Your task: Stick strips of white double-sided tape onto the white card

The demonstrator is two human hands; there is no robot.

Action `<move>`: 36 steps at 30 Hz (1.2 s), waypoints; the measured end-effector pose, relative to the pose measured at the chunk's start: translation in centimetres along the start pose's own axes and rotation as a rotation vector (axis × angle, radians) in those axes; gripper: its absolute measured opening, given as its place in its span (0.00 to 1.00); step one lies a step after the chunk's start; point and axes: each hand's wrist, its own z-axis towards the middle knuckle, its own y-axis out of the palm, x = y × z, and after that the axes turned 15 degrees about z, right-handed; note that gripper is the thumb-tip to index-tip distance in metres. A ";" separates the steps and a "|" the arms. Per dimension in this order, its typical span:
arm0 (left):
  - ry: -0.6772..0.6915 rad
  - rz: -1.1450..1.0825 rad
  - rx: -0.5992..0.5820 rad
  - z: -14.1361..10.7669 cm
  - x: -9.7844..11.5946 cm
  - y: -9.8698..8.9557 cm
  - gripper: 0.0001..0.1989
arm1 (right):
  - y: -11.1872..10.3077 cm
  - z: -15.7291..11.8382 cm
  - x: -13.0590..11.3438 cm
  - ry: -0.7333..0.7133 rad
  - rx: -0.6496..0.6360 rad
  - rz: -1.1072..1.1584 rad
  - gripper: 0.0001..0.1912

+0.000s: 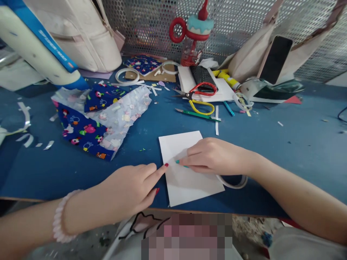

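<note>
A white rectangle of paper lies slightly turned at the table's front edge; whether it is folded or layered I cannot tell. My left hand is at its left side, index fingertip touching the edge, thumb apart below. Across the paper's upper right rests my right hand, fingers stretched out and pressing down on it. Beneath that hand's wrist, a tape roll shows in part at the paper's right corner. Neither hand holds anything that I can see.
Crumpled blue patterned wrapping paper lies to the left. Behind the white paper are scissors with red and yellow handles and a green pointed tool. A phone leans on a bag. A red-handled cup stands at the back.
</note>
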 end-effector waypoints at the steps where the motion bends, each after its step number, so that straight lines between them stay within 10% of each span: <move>1: 0.013 0.012 -0.001 0.1 -0.1 0.0 0.21 | 0.0 0.0 0.0 0.002 0.001 0.002 0.15; 12: 0.252 0.272 0.060 2.0 -1.0 -0.4 0.14 | -0.2 -0.3 -0.6 0.042 -0.081 -0.166 0.11; 20: 0.477 -0.035 0.038 6.0 -6.0 -1.4 0.11 | -0.1 -1.0 -0.3 0.052 0.001 -0.067 0.15; 28: 0.441 0.020 0.333 5.9 -5.1 1.9 0.11 | 0.2 -2.6 0.5 0.098 0.073 0.124 0.16; 36: 0.480 -0.059 0.363 6.2 -5.2 1.9 0.13 | 0.5 -3.0 0.5 0.106 0.061 -0.015 0.16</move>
